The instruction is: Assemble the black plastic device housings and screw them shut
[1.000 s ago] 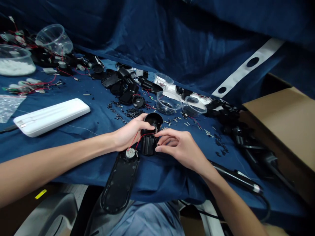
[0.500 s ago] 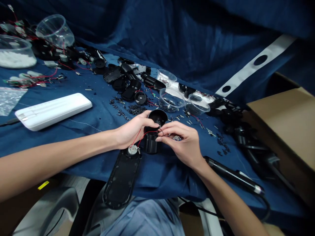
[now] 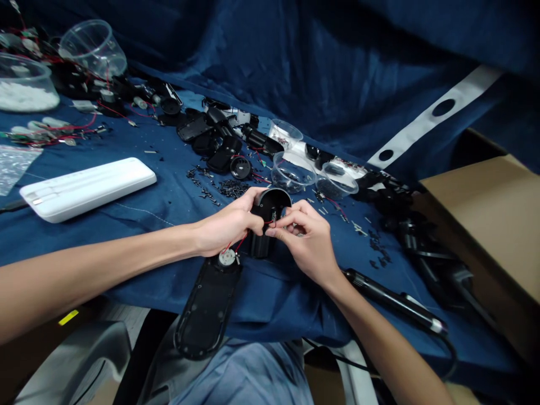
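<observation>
My left hand point(image 3: 230, 225) is closed round a black plastic housing point(image 3: 274, 202) with a round, hollow head and a ribbed lower part. At the housing's opening, the thumb and fingers of my right hand point(image 3: 306, 236) pinch a thin wire point(image 3: 272, 223). Red wires run from under my left hand to a small round motor point(image 3: 227, 257). That motor sits at the top of a long black cover point(image 3: 206, 315), which hangs over the table's front edge. Inside the housing, a small metallic part shows near my right fingertips; its kind I cannot make out.
A white power bank point(image 3: 88, 188) lies at left. Black screws point(image 3: 232, 188) are scattered beyond my hands, near clear plastic cups point(image 3: 293, 171). A black electric screwdriver point(image 3: 396, 304) lies right of my right forearm. A cardboard box point(image 3: 489, 208) stands at far right.
The housing has tilted so its hollow head faces me more. My left thumb has shifted down, and my right hand has moved slightly left with the wire at the opening.
</observation>
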`<action>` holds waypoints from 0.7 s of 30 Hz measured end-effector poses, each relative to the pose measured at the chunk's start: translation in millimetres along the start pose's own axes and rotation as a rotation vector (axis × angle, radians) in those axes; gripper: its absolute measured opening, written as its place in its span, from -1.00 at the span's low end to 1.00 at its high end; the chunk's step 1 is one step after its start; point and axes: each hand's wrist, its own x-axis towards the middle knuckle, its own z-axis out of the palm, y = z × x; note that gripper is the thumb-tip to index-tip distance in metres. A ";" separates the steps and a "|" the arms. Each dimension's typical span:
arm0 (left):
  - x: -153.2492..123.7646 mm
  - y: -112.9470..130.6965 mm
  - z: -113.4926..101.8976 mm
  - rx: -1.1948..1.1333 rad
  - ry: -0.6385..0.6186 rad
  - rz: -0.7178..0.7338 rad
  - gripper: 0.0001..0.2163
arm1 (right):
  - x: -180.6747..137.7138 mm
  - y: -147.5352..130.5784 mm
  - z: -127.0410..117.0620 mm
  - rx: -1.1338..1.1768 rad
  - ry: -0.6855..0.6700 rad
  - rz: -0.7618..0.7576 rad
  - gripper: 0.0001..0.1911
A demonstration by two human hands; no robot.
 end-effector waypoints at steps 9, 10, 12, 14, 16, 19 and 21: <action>2.8 -2.3 -5.4 0.203 -0.066 0.010 -0.37 | 3.1 8.0 -2.5 -0.094 -0.093 -0.065 -0.84; 2.8 -1.7 -5.2 0.218 -0.062 0.009 -0.36 | 3.9 9.4 -3.5 -0.067 -0.098 -0.050 -0.84; 3.3 -1.4 -5.0 0.244 -0.059 0.019 -0.37 | 5.0 12.5 -5.3 0.017 -0.099 -0.014 -0.85; 4.7 -2.5 -5.3 0.253 -0.062 0.045 -0.40 | 4.7 14.8 -6.6 0.103 -0.095 0.002 -0.86; 6.3 -4.5 -6.1 0.250 -0.065 0.072 -0.41 | 3.1 15.3 -7.0 0.135 -0.097 -0.005 -0.90; 8.2 -7.3 -7.8 0.257 -0.061 0.103 -0.37 | 0.7 13.3 -6.2 0.135 -0.103 0.009 -0.92; 9.0 -8.2 -8.9 0.255 -0.074 0.115 -0.33 | 0.8 12.2 -5.2 0.242 -0.089 0.131 -0.86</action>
